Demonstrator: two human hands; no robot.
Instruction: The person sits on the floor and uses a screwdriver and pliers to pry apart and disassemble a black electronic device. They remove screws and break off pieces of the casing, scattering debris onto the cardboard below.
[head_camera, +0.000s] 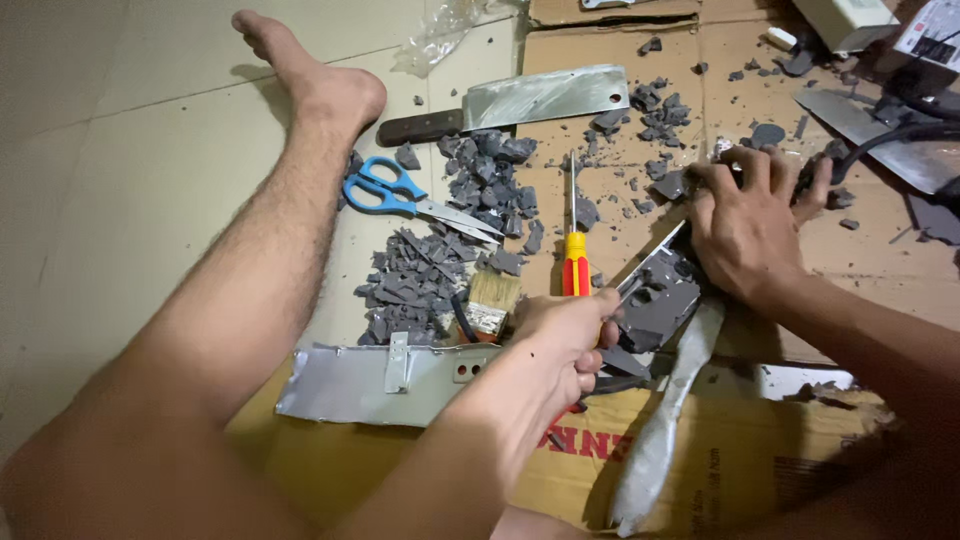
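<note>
Slippage worries us: our left hand (565, 335) is clenched on a pliers-like tool biting the grey casing (660, 305) just right of the red-yellow screwdriver (575, 262); our right hand (745, 215) grips its far edge, so fragments could cut

Taking the screwdriver (574, 258) as landmark: the scissors (400, 195) lie to its left, the brush (490, 303) just beside its lower left, and the cleaver (520, 103) behind it. The pile of broken pieces (440, 250) lies between scissors and screwdriver. The metal sheet (370, 382) lies before it on the cardboard (740, 450).
</note>
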